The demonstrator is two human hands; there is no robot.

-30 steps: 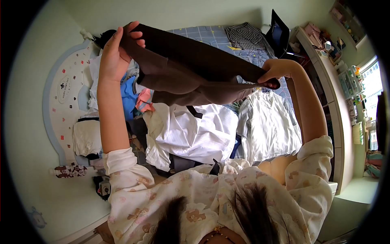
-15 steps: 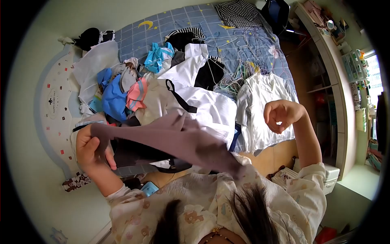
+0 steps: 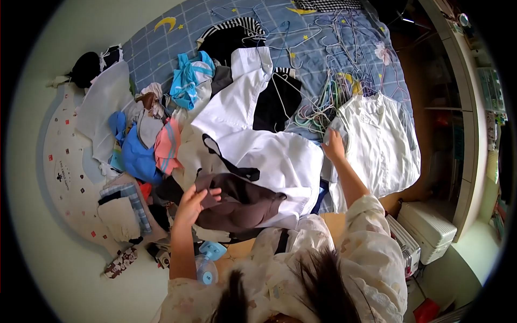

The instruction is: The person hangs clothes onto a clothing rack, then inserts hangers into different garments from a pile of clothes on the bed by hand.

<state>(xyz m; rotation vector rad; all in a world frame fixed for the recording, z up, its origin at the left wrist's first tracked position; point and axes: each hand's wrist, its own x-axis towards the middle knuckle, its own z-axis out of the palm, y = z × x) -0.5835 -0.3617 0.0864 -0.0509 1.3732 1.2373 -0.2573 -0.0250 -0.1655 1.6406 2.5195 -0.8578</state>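
A brown garment with moulded cups (image 3: pixel 245 210), like a padded bra top, lies over the white clothes at the bed's near edge. My left hand (image 3: pixel 189 207) is closed on its left side, thumb and fingers at the fabric. At the left edge of a white button-up shirt (image 3: pixel 377 140), my right hand (image 3: pixel 335 146) rests with fingers extended, holding nothing that I can see. Between my hands spreads a large white garment (image 3: pixel 280 156). A cream garment with a black strap (image 3: pixel 231 161) lies just beyond the brown one.
Tangled hangers (image 3: pixel 336 97) lie beyond the white shirt. Left of the white garment are a blue bundle (image 3: pixel 137 156), a coral cloth (image 3: pixel 168 142) and a bright blue garment (image 3: pixel 186 81). Black striped clothes (image 3: pixel 231 43) lie farther back. A white suitcase (image 3: pixel 428 226) stands on the floor at right.
The brown garment, stretched out in the air before, is now down on the clothes. My left hand moved right with it. My right hand came down and left to the white shirt's edge.
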